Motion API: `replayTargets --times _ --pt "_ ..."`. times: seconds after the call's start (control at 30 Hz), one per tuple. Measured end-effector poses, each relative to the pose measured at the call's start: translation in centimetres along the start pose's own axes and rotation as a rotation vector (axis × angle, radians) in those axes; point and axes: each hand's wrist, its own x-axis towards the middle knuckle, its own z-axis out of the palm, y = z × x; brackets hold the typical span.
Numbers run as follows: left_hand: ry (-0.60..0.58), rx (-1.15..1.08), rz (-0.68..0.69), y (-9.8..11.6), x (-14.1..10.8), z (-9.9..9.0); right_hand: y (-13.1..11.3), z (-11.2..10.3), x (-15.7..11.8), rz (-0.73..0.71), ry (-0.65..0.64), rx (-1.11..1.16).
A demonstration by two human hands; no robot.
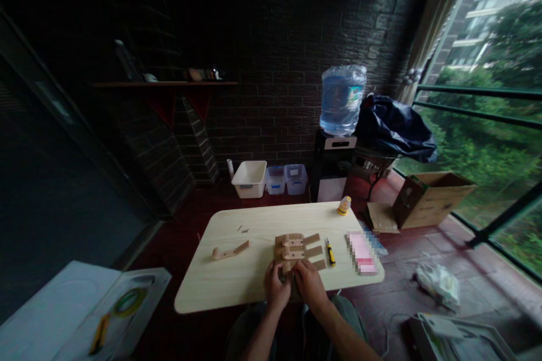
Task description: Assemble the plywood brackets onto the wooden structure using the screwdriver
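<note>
A brown wooden assembly with slats sticking out to the right (pixel 293 241) lies near the front edge of the pale table (pixel 220 287). My left hand (pixel 277 282) is closed at its lower left corner. Beside it my right hand (pixel 308 281) has its fingers pressed together at the assembly's lower edge. Whatever small part is between the fingers is too small to make out. A yellow and black screwdriver (pixel 330 252) lies right of the assembly. Farther left on the table is a loose curved wooden piece (pixel 231 251), with a few small dark pieces (pixel 243 230) behind it.
A small yellow-capped container (pixel 344 205) stands at the back right corner, and a pink pixelated item (pixel 361 252) lies at the right edge. An open case (pixel 127 304) is at the lower left. Beyond the table are bins (pixel 249 179), a water dispenser (pixel 336 163) and a cardboard box (pixel 427 203).
</note>
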Motion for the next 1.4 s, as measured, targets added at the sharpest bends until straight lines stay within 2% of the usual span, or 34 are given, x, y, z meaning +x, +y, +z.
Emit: replayTargets --times 0.13,0.4,0.6,0.9,1.13,1.27,1.4 --pt "-0.004 -0.039 0.026 -0.5 0.2 0.4 0.2 0.2 0.1 -0.014 -0.005 -0.031" --pt "-0.029 -0.017 -0.009 1.3 -0.2 -0.5 -0.2 -0.4 -0.2 -0.006 -0.021 0.009" --pt "-0.015 -0.014 -0.009 1.2 -0.5 -0.7 -0.1 -0.6 0.0 -0.017 -0.078 0.026" --pt "-0.024 -0.005 0.054 0.7 -0.4 -0.5 -1.2 -2.0 1.2 -0.094 -0.245 -0.159" --pt "0.031 0.001 0.061 0.5 -0.3 -0.2 -0.8 -2.2 1.1 -0.078 -0.237 -0.229" --pt "-0.009 0.004 0.058 0.6 -0.3 -0.2 -0.6 -2.5 1.3 -0.079 -0.268 -0.244" --pt "0.002 0.008 0.057 0.9 -0.5 -0.2 -0.4 -2.7 1.3 -0.075 -0.281 -0.269"
